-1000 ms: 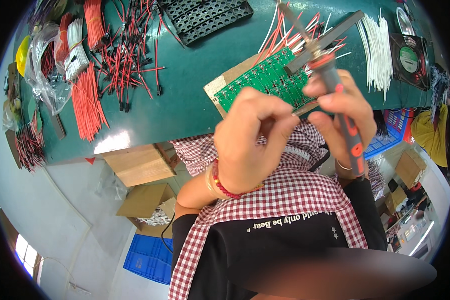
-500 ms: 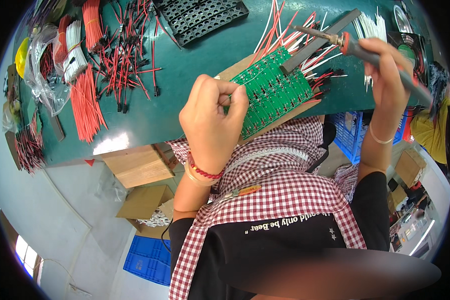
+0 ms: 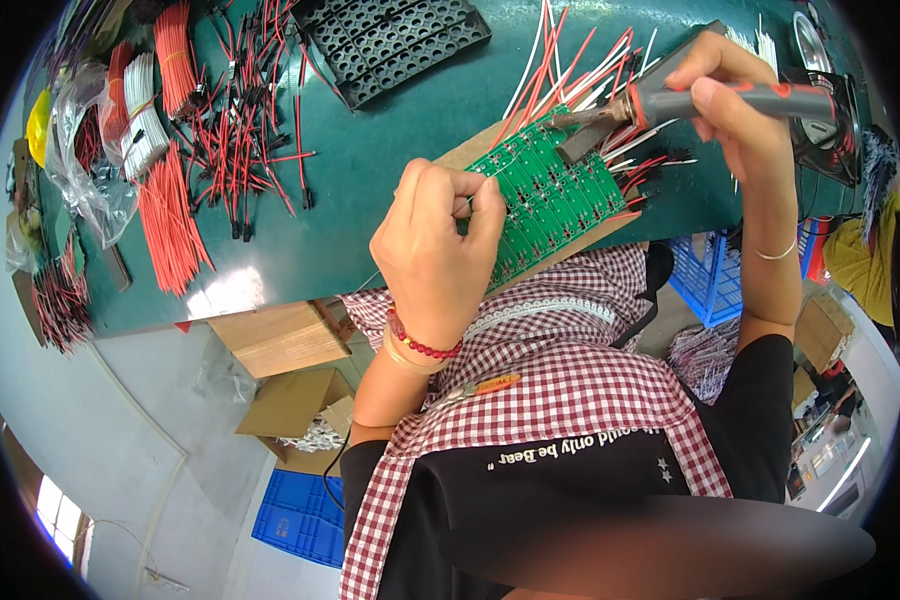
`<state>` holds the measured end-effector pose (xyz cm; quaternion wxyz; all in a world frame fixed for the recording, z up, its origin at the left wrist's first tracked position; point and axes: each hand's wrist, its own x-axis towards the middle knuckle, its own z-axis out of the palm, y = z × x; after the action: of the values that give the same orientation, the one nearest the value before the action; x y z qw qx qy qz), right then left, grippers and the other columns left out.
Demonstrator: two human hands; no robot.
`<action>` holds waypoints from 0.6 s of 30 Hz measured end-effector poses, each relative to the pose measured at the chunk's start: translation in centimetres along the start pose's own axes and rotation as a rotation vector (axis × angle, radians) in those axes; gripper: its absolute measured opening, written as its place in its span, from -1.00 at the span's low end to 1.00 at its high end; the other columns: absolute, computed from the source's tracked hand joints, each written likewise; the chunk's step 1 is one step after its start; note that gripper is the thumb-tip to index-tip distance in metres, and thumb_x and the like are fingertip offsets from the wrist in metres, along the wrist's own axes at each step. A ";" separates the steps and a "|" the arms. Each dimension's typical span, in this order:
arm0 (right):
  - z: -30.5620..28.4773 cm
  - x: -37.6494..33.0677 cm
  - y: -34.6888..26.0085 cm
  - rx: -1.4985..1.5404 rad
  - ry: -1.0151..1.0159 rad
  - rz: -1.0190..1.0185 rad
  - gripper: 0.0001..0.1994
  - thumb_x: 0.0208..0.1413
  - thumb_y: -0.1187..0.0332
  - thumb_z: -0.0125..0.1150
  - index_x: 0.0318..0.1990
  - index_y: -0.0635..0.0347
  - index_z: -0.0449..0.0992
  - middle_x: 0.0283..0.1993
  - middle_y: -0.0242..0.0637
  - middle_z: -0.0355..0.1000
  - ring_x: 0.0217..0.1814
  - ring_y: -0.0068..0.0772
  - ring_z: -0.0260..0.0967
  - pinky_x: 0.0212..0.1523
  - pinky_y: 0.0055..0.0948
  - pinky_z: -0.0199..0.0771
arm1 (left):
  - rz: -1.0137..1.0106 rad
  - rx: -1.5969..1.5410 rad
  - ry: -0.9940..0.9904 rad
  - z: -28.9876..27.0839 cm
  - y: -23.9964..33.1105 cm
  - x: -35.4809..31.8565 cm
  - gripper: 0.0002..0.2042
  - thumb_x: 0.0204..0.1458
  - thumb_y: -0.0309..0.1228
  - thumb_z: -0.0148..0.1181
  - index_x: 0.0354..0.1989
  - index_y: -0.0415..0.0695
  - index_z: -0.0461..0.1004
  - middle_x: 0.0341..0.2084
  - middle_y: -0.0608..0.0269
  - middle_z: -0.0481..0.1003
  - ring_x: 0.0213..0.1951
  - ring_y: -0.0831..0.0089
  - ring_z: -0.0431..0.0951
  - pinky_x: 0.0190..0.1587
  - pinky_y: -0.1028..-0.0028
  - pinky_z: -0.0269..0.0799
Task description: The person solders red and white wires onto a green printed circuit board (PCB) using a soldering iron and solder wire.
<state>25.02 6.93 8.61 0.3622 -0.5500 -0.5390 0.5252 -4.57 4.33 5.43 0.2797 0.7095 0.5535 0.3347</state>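
My right hand (image 3: 735, 95) grips a soldering iron (image 3: 660, 103) with a grey and red handle. Its tip points left and lies over the far edge of a green circuit board panel (image 3: 560, 195); whether it touches cannot be told. My left hand (image 3: 438, 240) is pinched at the board's left side, on what looks like thin solder wire, a fine line running over the board. Under the panel lies brown cardboard (image 3: 545, 262). A dark flat bar (image 3: 582, 143) rests across the panel's far right corner. Red and white wires (image 3: 545, 75) fan out beyond the board.
Bundles of red wires (image 3: 173, 220) and white wires (image 3: 142, 130) lie at the left of the green table, beside loose connector leads (image 3: 245, 130). A black perforated tray (image 3: 395, 45) sits at the back. A fan (image 3: 820, 125) stands at right; a blue crate (image 3: 705, 280) is below.
My right hand has brought the soldering iron down and left, so its tip is now over the board's far edge. My left hand has shifted slightly right and nearer, still pinched.
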 end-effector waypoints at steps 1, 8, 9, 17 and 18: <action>1.0 0.0 -0.7 -0.040 0.010 -0.024 -0.75 0.09 0.25 0.16 -0.29 0.31 0.52 -0.45 -0.40 0.41 -0.52 -0.74 0.17 -0.51 -0.67 0.09 | -0.005 0.011 0.008 0.0 -0.2 -0.1 -0.80 -0.15 -0.62 0.33 -0.49 -0.14 0.38 -0.58 0.33 0.39 -0.61 0.50 0.43 -0.57 0.51 0.31; 6.0 -4.2 -4.7 -0.395 0.167 -0.341 -0.87 -0.09 0.45 0.23 -0.36 0.32 0.55 -0.57 -0.26 0.42 -0.58 -0.49 0.38 -0.54 -0.52 0.30 | 0.023 0.029 0.007 0.1 -0.3 -0.1 -0.80 -0.15 -0.61 0.33 -0.50 -0.11 0.37 -0.58 0.34 0.39 -0.61 0.48 0.42 -0.58 0.48 0.31; 6.7 -4.2 -4.0 -0.478 0.197 -0.500 -0.84 -0.18 0.49 0.26 -0.37 0.33 0.55 -0.62 -0.23 0.38 -0.66 -0.39 0.36 -0.62 -0.49 0.28 | 0.026 0.026 0.008 0.3 -0.3 -0.1 -0.80 -0.15 -0.61 0.32 -0.50 -0.11 0.37 -0.58 0.34 0.38 -0.61 0.47 0.42 -0.58 0.48 0.31; 9.0 -4.5 -4.6 -0.610 0.179 -0.607 -0.75 -0.31 0.59 0.28 -0.34 0.36 0.53 -0.65 -0.26 0.33 -0.70 -0.29 0.32 -0.65 -0.41 0.31 | 0.050 0.015 0.022 0.7 -0.4 0.1 -0.80 -0.15 -0.58 0.33 -0.50 -0.11 0.37 -0.58 0.33 0.37 -0.61 0.44 0.42 -0.60 0.46 0.31; 9.3 -4.5 -4.6 -0.638 0.170 -0.630 -0.74 -0.32 0.59 0.29 -0.33 0.36 0.53 -0.65 -0.26 0.33 -0.69 -0.29 0.31 -0.65 -0.41 0.31 | 0.059 -0.007 0.029 0.8 -0.4 0.2 -0.82 -0.12 -0.62 0.31 -0.50 -0.18 0.38 -0.58 0.30 0.37 -0.62 0.51 0.36 -0.59 0.51 0.27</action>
<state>15.62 1.74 12.18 0.3598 -0.4844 -0.7832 0.1500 -4.18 4.55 4.67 0.2640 0.7196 0.5351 0.3551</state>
